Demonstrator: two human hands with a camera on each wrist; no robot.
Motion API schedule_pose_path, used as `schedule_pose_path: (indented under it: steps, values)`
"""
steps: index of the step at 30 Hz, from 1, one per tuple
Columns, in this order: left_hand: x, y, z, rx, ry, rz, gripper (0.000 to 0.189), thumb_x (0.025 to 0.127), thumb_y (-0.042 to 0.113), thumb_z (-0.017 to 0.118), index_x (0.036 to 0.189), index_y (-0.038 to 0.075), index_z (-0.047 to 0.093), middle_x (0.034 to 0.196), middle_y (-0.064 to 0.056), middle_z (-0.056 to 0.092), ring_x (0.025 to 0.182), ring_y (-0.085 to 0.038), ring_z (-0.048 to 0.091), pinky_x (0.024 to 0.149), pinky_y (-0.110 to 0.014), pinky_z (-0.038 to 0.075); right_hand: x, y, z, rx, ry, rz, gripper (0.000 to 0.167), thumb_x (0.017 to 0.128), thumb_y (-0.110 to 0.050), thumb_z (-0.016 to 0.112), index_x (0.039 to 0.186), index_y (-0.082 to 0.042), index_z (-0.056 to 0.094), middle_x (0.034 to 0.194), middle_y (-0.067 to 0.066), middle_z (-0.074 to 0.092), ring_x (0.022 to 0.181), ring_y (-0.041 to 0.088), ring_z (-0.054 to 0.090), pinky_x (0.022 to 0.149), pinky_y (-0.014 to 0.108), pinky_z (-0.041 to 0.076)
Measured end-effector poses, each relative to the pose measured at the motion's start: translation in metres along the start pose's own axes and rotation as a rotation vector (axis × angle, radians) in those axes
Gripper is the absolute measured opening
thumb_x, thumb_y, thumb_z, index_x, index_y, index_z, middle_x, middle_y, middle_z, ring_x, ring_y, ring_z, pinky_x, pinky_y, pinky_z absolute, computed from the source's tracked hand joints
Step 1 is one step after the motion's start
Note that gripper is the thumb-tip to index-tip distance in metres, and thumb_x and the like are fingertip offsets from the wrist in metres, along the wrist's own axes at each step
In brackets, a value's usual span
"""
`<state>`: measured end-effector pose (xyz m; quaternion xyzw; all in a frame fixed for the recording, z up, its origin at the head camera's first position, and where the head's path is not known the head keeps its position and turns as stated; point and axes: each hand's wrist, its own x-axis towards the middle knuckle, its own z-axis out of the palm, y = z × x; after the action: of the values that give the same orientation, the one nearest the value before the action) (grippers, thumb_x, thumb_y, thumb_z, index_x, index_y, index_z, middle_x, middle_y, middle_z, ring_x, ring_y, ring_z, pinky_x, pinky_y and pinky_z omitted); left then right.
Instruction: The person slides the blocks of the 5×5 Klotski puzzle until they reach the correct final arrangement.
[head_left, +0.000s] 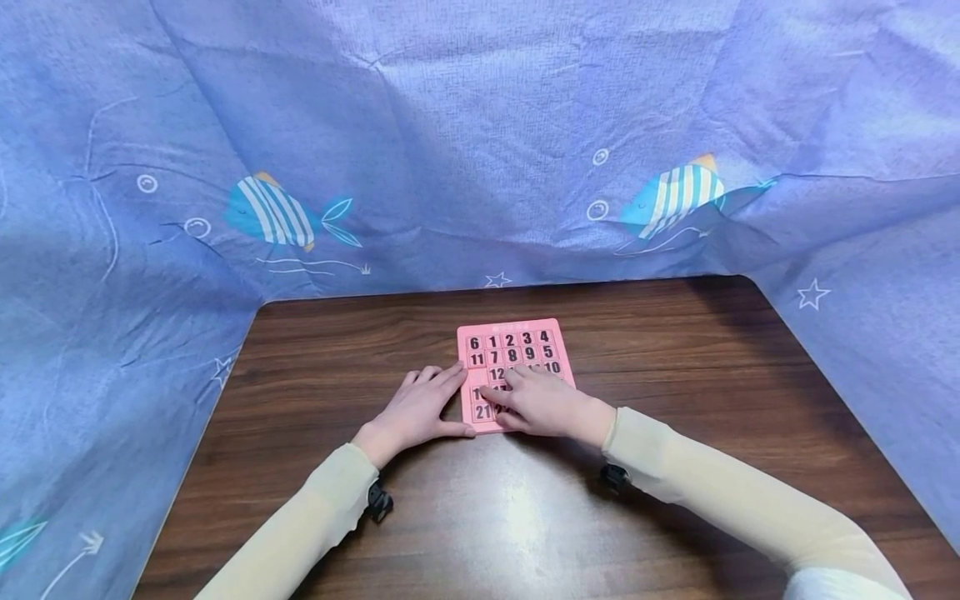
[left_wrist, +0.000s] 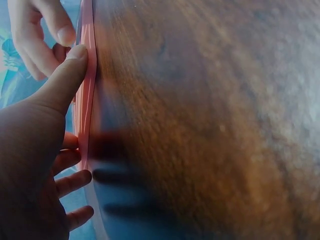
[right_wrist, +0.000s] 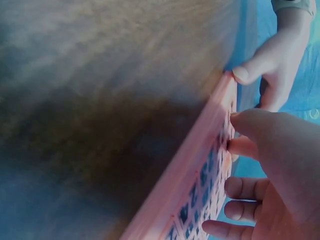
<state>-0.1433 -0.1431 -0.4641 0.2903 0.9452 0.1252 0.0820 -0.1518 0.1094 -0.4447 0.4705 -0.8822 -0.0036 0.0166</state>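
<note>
A pink sliding number puzzle [head_left: 512,328] lies flat on the table, its square tiles printed with black numbers. In the head view the left slot of its third row shows no tile. My left hand [head_left: 420,412] steadies the left side, thumb by the near corner and fingertips along the edge. Over the lower tiles reaches my right hand [head_left: 547,404], a fingertip on a tile in the fourth row, at the left. Its fingers hide several numbers. In the right wrist view the right hand [right_wrist: 285,170] hovers close over the tiles with fingers apart.
The puzzle sits toward the middle of a dark wood-grain table [head_left: 345,350]. A blue cloth [head_left: 480,167] with printed fish hangs behind the table and at its sides. Both wrists carry small black devices under the pale sleeves [head_left: 712,475].
</note>
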Motion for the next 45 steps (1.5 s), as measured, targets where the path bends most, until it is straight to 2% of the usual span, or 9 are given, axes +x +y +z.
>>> schedule_pose_path:
  steps: [7, 10, 19, 25, 40, 45]
  values:
    - [-0.001, 0.001, -0.002, -0.021, -0.018, -0.015, 0.100, 0.087, 0.068, 0.072, 0.160, 0.008, 0.041, 0.168, -0.009, 0.035, 0.142, -0.033, 0.042, 0.111, -0.055, 0.034, 0.018, 0.015, -0.005, 0.028, -0.030, 0.029, 0.039, 0.102, -0.036, 0.063, 0.134, -0.013, 0.069, 0.099, 0.010, 0.065, 0.095, 0.029, 0.062, 0.085, 0.047, 0.054]
    - [-0.001, 0.002, -0.002, -0.024, -0.024, -0.019, 0.100, 0.087, 0.068, 0.072, 0.161, 0.008, 0.040, 0.168, -0.009, 0.035, 0.143, -0.034, 0.042, 0.111, -0.056, 0.033, 0.027, 0.022, -0.008, 0.038, -0.045, 0.056, 0.038, 0.103, -0.034, 0.063, 0.132, -0.012, 0.070, 0.101, 0.012, 0.066, 0.098, 0.031, 0.062, 0.088, 0.049, 0.054]
    - [0.000, 0.000, 0.002, 0.003, -0.016, -0.011, 0.101, 0.087, 0.070, 0.070, 0.161, 0.009, 0.040, 0.168, -0.009, 0.035, 0.143, -0.033, 0.042, 0.110, -0.055, 0.034, 0.041, 0.032, -0.013, 0.041, -0.102, 0.127, 0.049, 0.105, -0.035, 0.061, 0.148, -0.013, 0.061, 0.115, 0.017, 0.067, 0.108, 0.033, 0.061, 0.093, 0.051, 0.053]
    - [0.000, 0.000, 0.003, -0.004, -0.012, -0.017, 0.101, 0.087, 0.070, 0.071, 0.161, 0.009, 0.041, 0.168, -0.008, 0.035, 0.142, -0.032, 0.043, 0.110, -0.054, 0.034, 0.040, 0.031, -0.008, -0.002, -0.135, 0.127, 0.049, 0.105, -0.038, 0.058, 0.148, -0.015, 0.061, 0.118, 0.017, 0.067, 0.112, 0.033, 0.062, 0.099, 0.053, 0.051]
    - [0.000, -0.001, 0.005, 0.001, -0.010, -0.020, 0.101, 0.087, 0.072, 0.069, 0.161, 0.010, 0.041, 0.169, -0.007, 0.033, 0.142, -0.032, 0.042, 0.110, -0.054, 0.034, 0.026, 0.017, -0.009, -0.018, -0.117, 0.075, 0.048, 0.104, -0.041, 0.061, 0.146, -0.016, 0.062, 0.112, 0.015, 0.067, 0.109, 0.034, 0.062, 0.099, 0.053, 0.050]
    - [0.000, 0.000, 0.004, 0.010, -0.017, -0.023, 0.102, 0.087, 0.072, 0.069, 0.161, 0.009, 0.040, 0.169, -0.007, 0.033, 0.144, -0.033, 0.041, 0.111, -0.055, 0.033, 0.019, 0.012, -0.009, -0.062, -0.107, 0.060, 0.048, 0.104, -0.041, 0.061, 0.145, -0.017, 0.063, 0.105, 0.012, 0.066, 0.104, 0.030, 0.062, 0.090, 0.048, 0.054]
